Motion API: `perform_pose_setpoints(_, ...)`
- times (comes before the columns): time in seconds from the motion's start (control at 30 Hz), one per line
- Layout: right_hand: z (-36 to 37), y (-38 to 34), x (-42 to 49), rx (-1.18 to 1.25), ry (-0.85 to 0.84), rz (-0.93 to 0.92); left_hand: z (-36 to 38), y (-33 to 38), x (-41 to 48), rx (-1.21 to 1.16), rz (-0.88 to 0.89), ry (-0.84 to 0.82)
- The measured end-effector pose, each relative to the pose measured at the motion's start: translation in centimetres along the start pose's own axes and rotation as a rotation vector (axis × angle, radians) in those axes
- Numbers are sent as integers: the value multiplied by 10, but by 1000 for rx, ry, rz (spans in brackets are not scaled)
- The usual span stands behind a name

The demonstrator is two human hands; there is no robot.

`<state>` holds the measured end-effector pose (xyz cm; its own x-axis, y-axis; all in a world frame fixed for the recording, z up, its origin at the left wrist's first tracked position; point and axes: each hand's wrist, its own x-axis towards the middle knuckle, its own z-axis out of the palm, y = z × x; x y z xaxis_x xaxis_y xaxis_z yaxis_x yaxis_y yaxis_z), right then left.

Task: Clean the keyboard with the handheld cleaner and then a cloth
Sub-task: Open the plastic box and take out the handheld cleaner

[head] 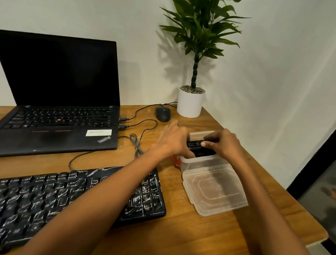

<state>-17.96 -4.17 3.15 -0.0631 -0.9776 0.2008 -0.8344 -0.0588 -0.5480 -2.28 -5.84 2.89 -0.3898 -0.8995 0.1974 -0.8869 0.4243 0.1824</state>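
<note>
Gripping cleaner (200,148) near table (293,215) edge

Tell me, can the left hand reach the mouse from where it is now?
Probably yes. The left hand is at the clear box, and the mouse lies just beyond it on the table. Only thin cables run nearby; nothing stands between. It would have to leave the box first.

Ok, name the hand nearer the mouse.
Left. The left hand is just this side of the mouse, beside the plastic container; the right hand is farther right, gripping the handheld cleaner inside.
</note>
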Motion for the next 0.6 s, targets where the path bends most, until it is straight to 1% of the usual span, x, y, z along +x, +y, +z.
perform_pose_setpoints(0.1,-6,-4,-4,110,56,5,-2,-9,-4,-98,17,67)
perform_pose_setpoints(0.23,-9,-21,-10,281,157,-26,-14,-21,-17,-219,33,203)
perform_pose_setpoints(0.33,-4,-38,-18,417,173,-74,-20,-35,-31,-331,39,252)
perform_pose_setpoints(0.47,12,-64,-36,569,120,-105,-36,-54,-70,-548,4,229)
perform_pose_setpoints(0.6,36,-98,-60,732,-48,-103,-48,-80,-118,-728,-50,220)
